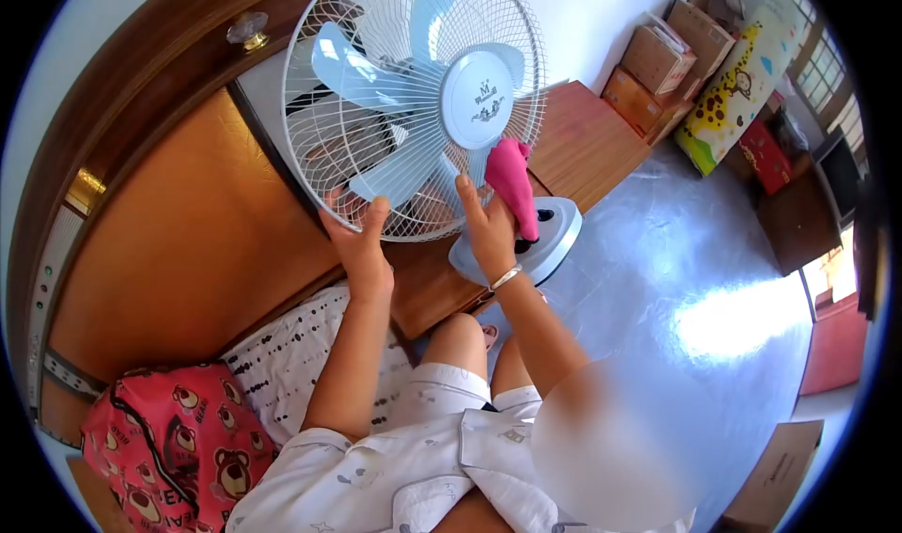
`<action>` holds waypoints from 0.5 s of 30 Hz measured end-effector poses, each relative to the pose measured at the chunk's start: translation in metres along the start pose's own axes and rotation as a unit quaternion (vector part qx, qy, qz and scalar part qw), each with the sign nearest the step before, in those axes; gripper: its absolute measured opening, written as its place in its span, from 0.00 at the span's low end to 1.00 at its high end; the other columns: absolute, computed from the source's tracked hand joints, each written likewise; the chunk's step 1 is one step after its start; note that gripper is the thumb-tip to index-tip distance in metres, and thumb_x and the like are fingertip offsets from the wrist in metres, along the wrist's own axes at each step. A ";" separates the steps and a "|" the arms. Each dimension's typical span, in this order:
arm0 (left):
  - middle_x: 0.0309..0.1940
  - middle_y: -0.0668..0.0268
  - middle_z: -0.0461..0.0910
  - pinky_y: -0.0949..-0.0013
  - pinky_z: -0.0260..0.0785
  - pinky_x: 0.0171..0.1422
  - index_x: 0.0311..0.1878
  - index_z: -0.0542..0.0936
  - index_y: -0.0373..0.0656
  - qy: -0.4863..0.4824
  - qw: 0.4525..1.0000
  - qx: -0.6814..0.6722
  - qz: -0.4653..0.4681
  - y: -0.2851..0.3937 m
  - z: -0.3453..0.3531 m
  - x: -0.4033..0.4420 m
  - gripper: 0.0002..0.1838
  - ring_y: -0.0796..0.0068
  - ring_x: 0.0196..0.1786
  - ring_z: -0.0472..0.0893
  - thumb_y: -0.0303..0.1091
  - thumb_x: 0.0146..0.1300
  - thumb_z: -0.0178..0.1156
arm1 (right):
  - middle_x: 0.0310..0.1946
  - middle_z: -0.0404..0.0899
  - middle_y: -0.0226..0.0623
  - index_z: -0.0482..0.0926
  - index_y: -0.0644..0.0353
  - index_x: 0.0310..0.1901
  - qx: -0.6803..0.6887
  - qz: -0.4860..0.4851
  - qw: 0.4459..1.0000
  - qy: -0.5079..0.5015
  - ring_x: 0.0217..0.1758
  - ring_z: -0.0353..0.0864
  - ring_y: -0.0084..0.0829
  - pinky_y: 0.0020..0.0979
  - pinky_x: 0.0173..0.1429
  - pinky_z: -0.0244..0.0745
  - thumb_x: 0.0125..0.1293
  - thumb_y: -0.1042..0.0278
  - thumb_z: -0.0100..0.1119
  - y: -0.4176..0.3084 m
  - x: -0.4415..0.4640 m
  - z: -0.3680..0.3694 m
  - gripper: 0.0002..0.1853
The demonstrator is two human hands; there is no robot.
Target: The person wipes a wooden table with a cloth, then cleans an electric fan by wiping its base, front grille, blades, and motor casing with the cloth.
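Note:
An electric fan with pale blue blades and a white wire cage tilts before me, its oval base on a wooden bench. My left hand grips the cage's lower left edge, thumb upright and fingers behind the wire. A pink cloth is in my right hand, beside the fan's stand below the hub. The thumb of that hand points up near the wire; its fingers are partly hidden behind the cloth. A bracelet circles the right wrist.
The wooden bench runs behind the fan. A pink bear-print bag lies at lower left beside a patterned white cloth. Cardboard boxes and a giraffe-print roll stand at upper right. Another box is at lower right.

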State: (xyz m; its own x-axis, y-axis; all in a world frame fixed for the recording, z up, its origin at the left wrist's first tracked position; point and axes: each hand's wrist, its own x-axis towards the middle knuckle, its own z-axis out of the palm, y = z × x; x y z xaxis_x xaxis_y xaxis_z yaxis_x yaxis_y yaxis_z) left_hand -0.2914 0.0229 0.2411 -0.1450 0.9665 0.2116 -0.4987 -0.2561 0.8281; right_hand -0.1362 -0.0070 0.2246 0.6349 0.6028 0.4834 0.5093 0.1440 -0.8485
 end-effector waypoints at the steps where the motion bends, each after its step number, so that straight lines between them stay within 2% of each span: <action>1: 0.59 0.60 0.69 0.62 0.68 0.61 0.68 0.60 0.43 -0.001 1.000 -0.001 -0.001 0.000 0.001 0.000 0.40 0.68 0.59 0.71 0.36 0.57 0.72 | 0.26 0.72 0.46 0.76 0.71 0.34 -0.001 -0.001 1.000 0.001 0.32 0.72 0.41 0.42 0.43 0.68 0.66 0.37 0.59 -0.001 -0.005 0.001 0.34; 3: 0.59 0.61 0.69 0.64 0.67 0.62 0.68 0.59 0.43 -0.032 0.999 0.012 0.012 0.001 0.007 -0.003 0.40 0.69 0.59 0.71 0.35 0.57 0.72 | 0.31 0.75 0.50 0.76 0.72 0.39 0.011 0.082 0.994 -0.078 0.37 0.74 0.47 0.43 0.49 0.69 0.66 0.35 0.56 -0.006 -0.011 -0.005 0.35; 4: 0.60 0.60 0.68 0.64 0.67 0.63 0.69 0.59 0.42 -0.033 0.999 0.015 0.011 0.001 0.011 -0.003 0.40 0.69 0.60 0.71 0.33 0.58 0.72 | 0.35 0.75 0.53 0.75 0.73 0.43 -0.027 0.112 0.985 -0.125 0.43 0.74 0.48 0.41 0.54 0.67 0.67 0.34 0.55 -0.013 -0.010 -0.012 0.37; 7: 0.61 0.59 0.66 0.64 0.65 0.66 0.68 0.58 0.41 -0.026 0.999 0.029 0.011 0.003 0.020 -0.005 0.39 0.68 0.62 0.69 0.32 0.58 0.71 | 0.40 0.76 0.56 0.74 0.73 0.46 -0.001 0.067 0.995 -0.080 0.48 0.74 0.49 0.40 0.57 0.66 0.67 0.35 0.55 -0.002 -0.022 -0.005 0.37; 11: 0.61 0.58 0.65 0.63 0.63 0.68 0.67 0.59 0.39 -0.028 0.999 0.018 0.025 0.004 0.025 -0.005 0.38 0.67 0.63 0.68 0.32 0.58 0.71 | 0.44 0.78 0.53 0.75 0.71 0.51 0.050 0.002 0.999 0.006 0.50 0.75 0.49 0.40 0.60 0.66 0.68 0.41 0.58 0.012 -0.025 -0.009 0.32; 12: 0.62 0.58 0.64 0.62 0.62 0.69 0.66 0.59 0.39 -0.028 0.999 0.017 0.024 0.003 0.025 -0.005 0.38 0.66 0.64 0.67 0.32 0.58 0.71 | 0.43 0.79 0.46 0.77 0.69 0.49 0.098 0.050 0.993 -0.036 0.48 0.76 0.42 0.38 0.58 0.68 0.70 0.50 0.59 0.014 -0.015 -0.023 0.24; 13: 0.63 0.58 0.64 0.62 0.61 0.69 0.66 0.59 0.39 -0.028 0.999 0.017 0.023 0.004 0.024 -0.004 0.38 0.65 0.65 0.67 0.32 0.58 0.71 | 0.41 0.80 0.39 0.78 0.68 0.48 0.150 0.058 0.987 -0.031 0.45 0.77 0.31 0.33 0.53 0.71 0.72 0.59 0.59 0.013 -0.005 -0.033 0.17; 14: 0.63 0.58 0.64 0.62 0.61 0.69 0.66 0.59 0.39 -0.027 0.999 0.019 0.021 0.006 0.024 -0.004 0.38 0.65 0.65 0.67 0.32 0.58 0.71 | 0.37 0.79 0.32 0.79 0.67 0.47 0.162 0.066 0.984 -0.029 0.41 0.75 0.23 0.27 0.47 0.71 0.72 0.64 0.58 0.011 0.001 -0.047 0.12; 15: 0.63 0.58 0.63 0.64 0.60 0.70 0.66 0.59 0.38 -0.033 0.999 0.005 0.017 0.009 0.026 -0.005 0.39 0.67 0.66 0.65 0.29 0.57 0.72 | 0.33 0.78 0.30 0.79 0.67 0.46 0.147 0.056 0.988 0.007 0.37 0.75 0.22 0.25 0.43 0.71 0.72 0.65 0.57 0.015 0.005 -0.055 0.12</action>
State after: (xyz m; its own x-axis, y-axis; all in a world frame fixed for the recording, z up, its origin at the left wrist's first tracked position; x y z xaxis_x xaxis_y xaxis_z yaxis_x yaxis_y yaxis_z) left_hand -0.2726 0.0163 0.2614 -0.1051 0.9565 0.2722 -0.4861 -0.2882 0.8250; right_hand -0.0932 -0.0452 0.2266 0.6870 0.6172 0.3836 0.2457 0.2996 -0.9219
